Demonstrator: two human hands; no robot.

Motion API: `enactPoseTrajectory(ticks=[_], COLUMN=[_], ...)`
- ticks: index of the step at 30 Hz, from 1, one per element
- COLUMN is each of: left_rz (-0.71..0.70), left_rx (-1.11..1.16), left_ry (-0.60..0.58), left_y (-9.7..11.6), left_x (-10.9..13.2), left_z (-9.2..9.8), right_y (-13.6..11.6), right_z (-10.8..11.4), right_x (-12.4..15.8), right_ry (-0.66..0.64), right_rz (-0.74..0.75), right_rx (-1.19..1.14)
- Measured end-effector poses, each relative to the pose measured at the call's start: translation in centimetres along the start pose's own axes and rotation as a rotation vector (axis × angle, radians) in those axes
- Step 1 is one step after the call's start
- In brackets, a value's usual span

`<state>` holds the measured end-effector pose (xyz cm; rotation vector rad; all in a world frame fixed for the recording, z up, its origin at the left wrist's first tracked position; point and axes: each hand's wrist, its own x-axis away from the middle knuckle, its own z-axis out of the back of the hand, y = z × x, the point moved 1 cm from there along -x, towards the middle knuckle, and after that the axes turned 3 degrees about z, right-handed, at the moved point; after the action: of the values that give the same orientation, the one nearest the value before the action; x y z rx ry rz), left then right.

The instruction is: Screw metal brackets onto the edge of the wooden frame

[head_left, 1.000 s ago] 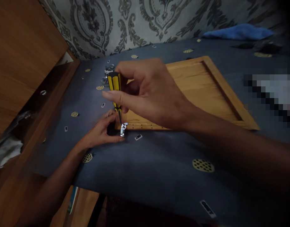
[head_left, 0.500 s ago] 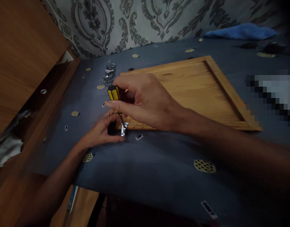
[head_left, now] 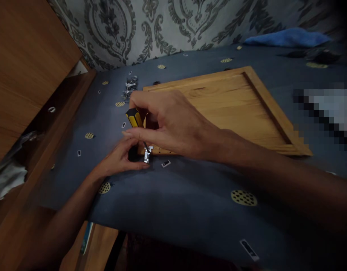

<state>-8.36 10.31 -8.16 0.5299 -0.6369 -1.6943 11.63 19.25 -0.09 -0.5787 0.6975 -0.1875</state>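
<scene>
Press squarely on metal hinge (head_left: 146, 156), left of centre, gripping screwdriver (head_left: 134, 118) in right grip (head_left: 175, 124); cannot tell hold of left grip (head_left: 120, 159).

Shiny metal hinge (head_left: 146, 156), smooth wooden panel (head_left: 227, 109), plastic-looking screwdriver handle (head_left: 134, 118), matt cloth (head_left: 289, 38)

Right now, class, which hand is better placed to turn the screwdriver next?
Probably the right hand: it grips the screwdriver, which slants down to the metal fitting. The left hand is beside the fitting, at a corner of the wooden panel.
</scene>
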Motion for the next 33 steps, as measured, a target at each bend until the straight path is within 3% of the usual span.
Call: enactPoseTrajectory(ticks=[7,15,19,25,31,33], left_rz=[0.003,-0.019,-0.003,-0.021,-0.073,-0.097], left_rx=[-0.025,0.051,0.111,0.075,0.039,0.017], left_ry=[0.010,0.007,0.005,0.036,0.016,0.006], left_y=[0.0,-0.2,0.1,-0.1,0.1,0.3], left_x=[0.1,0.2,0.4,0.4,0.0,-0.2], left_z=[0.1,-0.2,-0.3,-0.3,-0.1,0.0], right_y=[0.4,-0.8,-1.7,-0.8,-0.5,-0.6], right_z=[1.3,-0.1,-1.3,-2.7,-2.2,-1.6], right_x=[-0.1,-0.2,0.1,0.9,1.1,0.9], right_ry=[-0.161,-0.064,0.050,0.239,0.514,0.548], right_rz=[0.092,0.009,-0.160,-0.162,0.076,0.081], right_rx=[-0.122,0.048,0.194,0.116,-0.060,-0.064])
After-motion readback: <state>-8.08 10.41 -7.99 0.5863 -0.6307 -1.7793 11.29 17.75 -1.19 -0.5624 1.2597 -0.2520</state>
